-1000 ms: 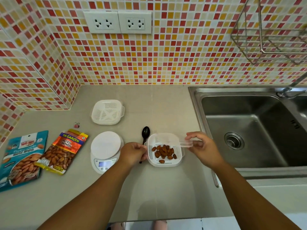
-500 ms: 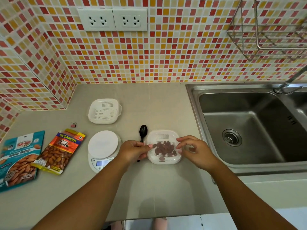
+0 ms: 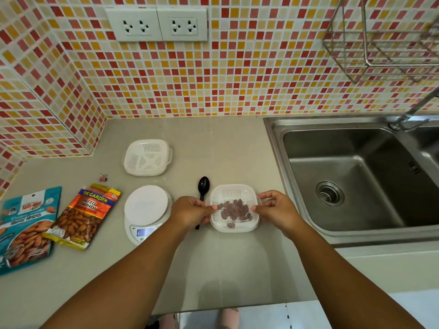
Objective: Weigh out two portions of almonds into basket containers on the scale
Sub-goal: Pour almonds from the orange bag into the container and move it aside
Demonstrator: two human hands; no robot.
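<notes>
A white basket container (image 3: 234, 227) sits on the counter right of the scale, with almonds (image 3: 235, 211) showing through the clear lid laid over it. My left hand (image 3: 191, 211) pinches the lid's left edge and my right hand (image 3: 276, 208) pinches its right edge. The white digital scale (image 3: 146, 210) stands with a bare platter. A second white basket container (image 3: 147, 157) sits behind the scale with nothing visible in it. A black spoon (image 3: 203, 187) lies between the scale and the covered basket, partly under my left hand.
Two almond bags lie at the left: an orange one (image 3: 82, 216) and a teal one (image 3: 25, 227). A small pink binder clip (image 3: 103, 178) lies behind them. A steel sink (image 3: 356, 176) takes up the right side; a wire rack (image 3: 384, 39) hangs above it.
My right hand brought the clear lid from the basket's right side over the almonds. Both hands now hold the lid's edges on top of the basket.
</notes>
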